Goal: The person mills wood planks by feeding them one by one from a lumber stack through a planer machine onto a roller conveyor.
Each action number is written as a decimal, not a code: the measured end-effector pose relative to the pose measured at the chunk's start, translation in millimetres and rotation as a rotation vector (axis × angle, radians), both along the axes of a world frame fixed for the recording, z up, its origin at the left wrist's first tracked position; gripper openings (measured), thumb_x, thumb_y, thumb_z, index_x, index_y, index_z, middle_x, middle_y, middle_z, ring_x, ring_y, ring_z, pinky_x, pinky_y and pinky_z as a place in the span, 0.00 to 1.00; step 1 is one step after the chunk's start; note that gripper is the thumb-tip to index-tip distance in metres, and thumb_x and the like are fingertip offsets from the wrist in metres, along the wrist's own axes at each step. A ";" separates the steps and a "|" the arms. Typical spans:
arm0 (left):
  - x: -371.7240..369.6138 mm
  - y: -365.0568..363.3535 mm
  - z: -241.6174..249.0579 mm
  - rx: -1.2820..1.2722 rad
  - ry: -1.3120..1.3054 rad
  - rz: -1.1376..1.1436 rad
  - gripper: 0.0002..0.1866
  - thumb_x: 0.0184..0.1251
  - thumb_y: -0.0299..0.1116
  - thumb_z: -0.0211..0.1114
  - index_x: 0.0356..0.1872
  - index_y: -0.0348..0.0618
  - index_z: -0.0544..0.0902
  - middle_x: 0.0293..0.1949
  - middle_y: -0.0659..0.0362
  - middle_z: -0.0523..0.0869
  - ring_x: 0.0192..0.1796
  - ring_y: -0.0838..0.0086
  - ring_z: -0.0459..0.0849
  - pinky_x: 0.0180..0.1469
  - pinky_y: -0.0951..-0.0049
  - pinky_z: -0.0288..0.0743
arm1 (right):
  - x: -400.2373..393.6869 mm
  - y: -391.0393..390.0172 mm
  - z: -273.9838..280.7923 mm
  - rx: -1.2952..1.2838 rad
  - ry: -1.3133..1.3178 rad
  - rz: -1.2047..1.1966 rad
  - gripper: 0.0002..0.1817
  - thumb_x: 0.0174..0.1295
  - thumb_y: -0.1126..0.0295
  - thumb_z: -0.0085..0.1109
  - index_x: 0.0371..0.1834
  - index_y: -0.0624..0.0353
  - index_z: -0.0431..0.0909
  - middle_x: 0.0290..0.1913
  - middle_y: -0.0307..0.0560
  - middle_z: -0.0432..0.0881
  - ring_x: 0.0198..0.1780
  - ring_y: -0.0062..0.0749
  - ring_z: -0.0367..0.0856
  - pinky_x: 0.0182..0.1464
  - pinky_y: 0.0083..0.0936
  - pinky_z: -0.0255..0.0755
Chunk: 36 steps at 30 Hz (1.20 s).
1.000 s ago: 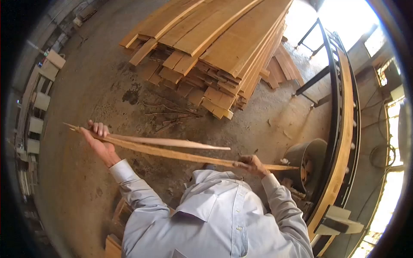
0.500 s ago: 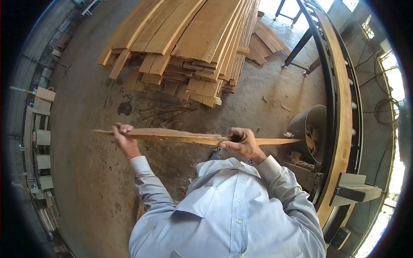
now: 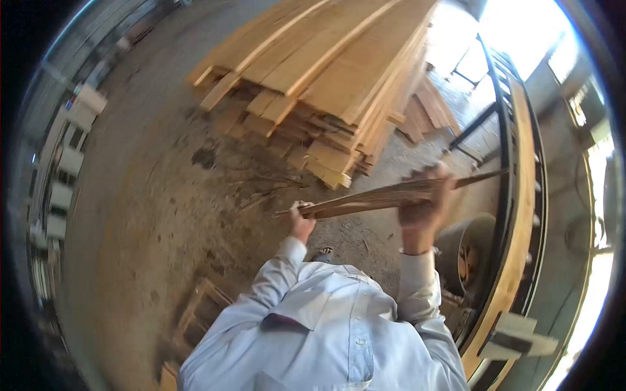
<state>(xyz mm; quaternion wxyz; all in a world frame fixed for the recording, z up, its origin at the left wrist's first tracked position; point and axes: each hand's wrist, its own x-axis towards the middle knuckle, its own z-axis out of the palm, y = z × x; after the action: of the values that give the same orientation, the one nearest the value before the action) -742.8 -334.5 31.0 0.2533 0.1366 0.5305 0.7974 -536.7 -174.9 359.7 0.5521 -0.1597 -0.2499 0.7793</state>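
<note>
A long, thin wooden strip with rough edges is held across the front of my body, its right end raised towards the roller stand. My left hand is closed around the strip near its left end. Further along, my right hand grips it too, though motion blurs the fingers. Beyond the strip lies a large stack of wooden boards, with uneven ends facing me.
On the right runs a black roller stand bearing a long plank. A round bin with wood scraps stands beside it. A wooden frame lies on the floor at lower left. More boards lie behind the stack.
Both hands have moved right with the wooden strip, and its right end has swung up and away. My right hand is higher. The view has turned, bringing the wooden frame into sight.
</note>
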 end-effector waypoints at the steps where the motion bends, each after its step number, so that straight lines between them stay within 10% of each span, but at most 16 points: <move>1: 11.4 6.1 4.1 -0.178 0.224 0.066 0.10 0.72 0.33 0.57 0.31 0.41 0.78 0.27 0.57 0.82 0.34 0.68 0.84 0.36 0.68 0.81 | -1.2 -2.8 17.2 -0.088 0.072 -0.050 0.16 0.72 0.49 0.53 0.41 0.49 0.75 0.31 0.34 0.76 0.30 0.23 0.72 0.30 0.21 0.69; 5: 19.4 21.4 10.8 0.417 -0.987 0.139 0.07 0.74 0.29 0.56 0.33 0.43 0.74 0.28 0.59 0.80 0.35 0.71 0.83 0.41 0.73 0.82 | 20.8 28.7 -17.8 0.173 0.214 0.145 0.19 0.73 0.47 0.50 0.48 0.51 0.75 0.37 0.37 0.80 0.41 0.30 0.78 0.45 0.31 0.76; 8: 17.6 16.8 41.4 0.378 -0.961 0.145 0.11 0.74 0.37 0.60 0.32 0.43 0.75 0.27 0.59 0.81 0.33 0.69 0.84 0.39 0.70 0.83 | 18.2 32.5 -19.5 0.201 0.192 0.053 0.18 0.72 0.50 0.53 0.48 0.53 0.73 0.37 0.38 0.79 0.40 0.28 0.78 0.46 0.31 0.77; 10: 25.1 12.9 22.0 0.013 0.164 0.358 0.13 0.72 0.43 0.62 0.32 0.46 0.76 0.26 0.61 0.81 0.30 0.69 0.84 0.34 0.70 0.82 | 18.6 33.6 -25.1 0.292 0.080 -0.055 0.15 0.71 0.55 0.57 0.47 0.54 0.72 0.38 0.38 0.78 0.40 0.27 0.78 0.47 0.30 0.77; 12: 12.5 1.2 10.9 0.075 -0.074 0.235 0.13 0.70 0.45 0.65 0.32 0.49 0.77 0.27 0.62 0.82 0.30 0.71 0.84 0.31 0.73 0.80 | 12.8 34.7 -33.9 0.445 -0.116 -0.206 0.12 0.69 0.62 0.60 0.47 0.54 0.72 0.41 0.39 0.79 0.43 0.28 0.78 0.47 0.29 0.75; 14: -9.1 -15.9 5.7 0.230 -0.882 0.024 0.11 0.67 0.45 0.68 0.32 0.53 0.78 0.29 0.64 0.84 0.34 0.74 0.84 0.34 0.74 0.79 | 13.7 35.8 -43.6 0.441 -0.348 -0.259 0.16 0.64 0.74 0.61 0.52 0.56 0.68 0.43 0.41 0.78 0.45 0.29 0.78 0.53 0.33 0.74; 22: 29.3 -7.2 -5.2 0.067 -0.987 -0.024 0.17 0.69 0.52 0.64 0.35 0.48 0.81 0.35 0.57 0.87 0.39 0.67 0.85 0.44 0.62 0.82 | 1.6 41.6 -23.4 0.509 0.029 -0.225 0.17 0.67 0.77 0.49 0.59 0.55 0.68 0.64 0.60 0.73 0.64 0.60 0.75 0.71 0.59 0.63; 32: -3.7 -9.6 70.3 0.542 -0.781 -0.088 0.18 0.77 0.47 0.52 0.53 0.46 0.80 0.51 0.55 0.86 0.52 0.60 0.85 0.58 0.56 0.79 | 8.3 38.3 -31.5 0.194 -0.039 -0.155 0.17 0.76 0.67 0.45 0.62 0.63 0.66 0.65 0.68 0.71 0.59 0.51 0.80 0.69 0.50 0.67; 36: -25.1 -8.3 66.5 0.403 -0.640 -0.019 0.20 0.76 0.49 0.52 0.56 0.47 0.79 0.53 0.57 0.85 0.55 0.63 0.82 0.57 0.59 0.77 | 21.2 35.2 -121.1 0.099 -0.311 0.178 0.24 0.76 0.56 0.48 0.62 0.67 0.68 0.61 0.64 0.75 0.63 0.49 0.77 0.68 0.46 0.69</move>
<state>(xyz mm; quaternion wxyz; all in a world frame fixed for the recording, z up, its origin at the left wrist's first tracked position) -767.9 -342.8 97.5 0.3816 -0.0677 0.2555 0.8857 -515.5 -139.8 238.6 0.4430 -0.2281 -0.3836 0.7775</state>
